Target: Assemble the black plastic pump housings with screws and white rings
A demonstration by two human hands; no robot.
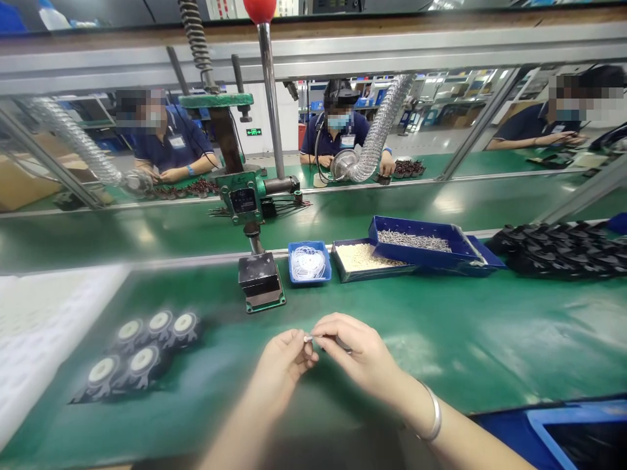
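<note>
My left hand (287,359) and my right hand (355,349) meet over the green bench, fingertips pinched together on a tiny silvery part (308,339). A thin metal pin seems to run under my right fingers. The right wrist wears a silver bangle (434,418). Straight ahead of the hands stands a small hand press (259,277) with a long lever topped by a red knob.
Several black round fan parts with white centres (142,343) lie at the left beside a white sheet (44,326). Blue trays hold white rings (308,263), pale small parts (365,258) and metal pins (416,240). A heap of black parts (558,248) lies right. People sit across the conveyor.
</note>
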